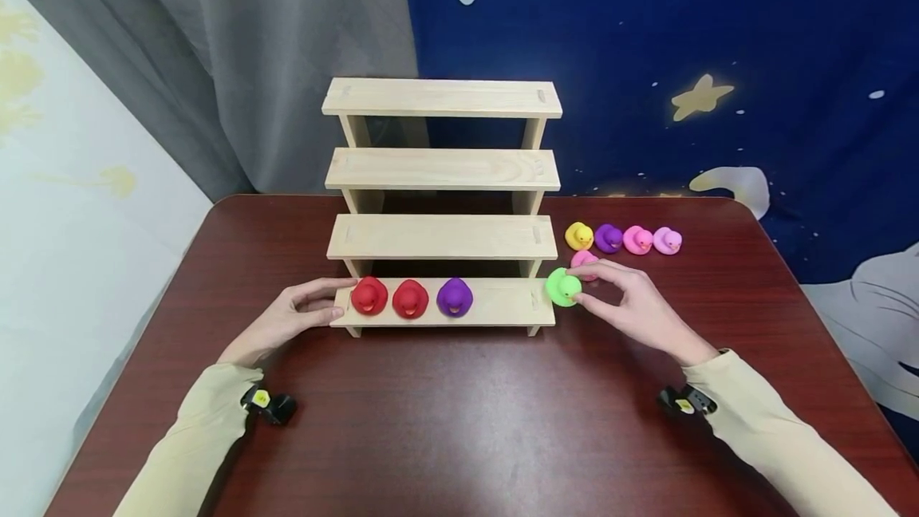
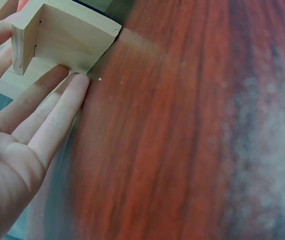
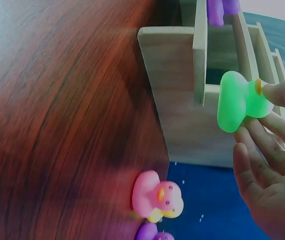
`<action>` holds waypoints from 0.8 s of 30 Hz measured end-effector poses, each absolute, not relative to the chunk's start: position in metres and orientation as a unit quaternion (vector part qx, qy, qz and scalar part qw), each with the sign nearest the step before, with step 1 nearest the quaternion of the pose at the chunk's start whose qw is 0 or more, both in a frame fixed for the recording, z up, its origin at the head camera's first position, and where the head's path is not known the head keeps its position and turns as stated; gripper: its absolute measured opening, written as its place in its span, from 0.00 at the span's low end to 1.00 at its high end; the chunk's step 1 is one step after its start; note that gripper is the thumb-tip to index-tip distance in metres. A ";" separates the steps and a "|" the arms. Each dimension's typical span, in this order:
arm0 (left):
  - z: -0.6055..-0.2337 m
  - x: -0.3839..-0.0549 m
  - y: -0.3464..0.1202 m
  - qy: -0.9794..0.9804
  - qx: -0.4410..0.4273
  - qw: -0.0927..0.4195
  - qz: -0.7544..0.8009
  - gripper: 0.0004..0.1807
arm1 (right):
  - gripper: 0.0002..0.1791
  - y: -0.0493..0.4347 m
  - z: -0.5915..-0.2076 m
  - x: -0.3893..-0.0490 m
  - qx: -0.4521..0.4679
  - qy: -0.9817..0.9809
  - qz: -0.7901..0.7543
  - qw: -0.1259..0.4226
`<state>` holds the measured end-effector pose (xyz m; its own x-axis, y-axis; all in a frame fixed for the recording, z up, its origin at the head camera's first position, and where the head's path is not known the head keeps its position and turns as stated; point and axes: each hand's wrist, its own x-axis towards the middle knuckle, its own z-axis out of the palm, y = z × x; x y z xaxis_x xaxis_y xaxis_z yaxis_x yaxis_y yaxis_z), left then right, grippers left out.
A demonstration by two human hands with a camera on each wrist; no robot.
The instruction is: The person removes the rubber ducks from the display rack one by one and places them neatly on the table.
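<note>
My right hand [image 1: 639, 305] pinches a green rubber duck [image 1: 563, 287] between thumb and fingers, at the right end of the lowest step of a wooden tiered stand [image 1: 441, 237]. The right wrist view shows this green duck [image 3: 237, 101] held off the table, beside the board's end. On the lowest step sit two red ducks [image 1: 369, 296] [image 1: 411, 299] and a purple duck [image 1: 455, 297]. At that step's left end, my left hand [image 1: 287, 317] touches the wood. In the left wrist view, the left hand's fingers [image 2: 52, 117] reach out fairly straight against the stand.
Right of the stand, a yellow duck [image 1: 578, 236], a purple duck [image 1: 609, 238] and two pinkish ducks [image 1: 638, 240] [image 1: 668, 241] form a row on the dark red table [image 1: 459, 421]. Another pink duck [image 1: 585, 265] is partly hidden by my right hand. Curtains hang behind.
</note>
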<state>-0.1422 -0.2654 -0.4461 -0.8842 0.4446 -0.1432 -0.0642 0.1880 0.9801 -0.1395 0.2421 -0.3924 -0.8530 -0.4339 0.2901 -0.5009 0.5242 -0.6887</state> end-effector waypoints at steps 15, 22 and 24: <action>-0.448 -0.143 -0.266 0.743 0.139 0.203 0.623 0.27 | 0.19 0.279 -0.402 -0.140 0.207 -0.899 0.382 0.050; -0.448 -0.144 -0.266 0.748 0.133 0.204 0.617 0.27 | 0.18 0.294 -0.408 -0.147 0.184 -0.903 0.384 0.065; -0.448 -0.144 -0.266 0.749 0.131 0.204 0.616 0.27 | 0.19 0.299 -0.411 -0.150 0.178 -0.901 0.389 0.069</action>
<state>-0.1439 -0.2657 -0.4477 -0.8822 0.4481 -0.1445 -0.0551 0.2065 0.9769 -0.1501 0.2988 -0.4107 -0.9274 -0.2666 0.2626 -0.3739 0.6341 -0.6768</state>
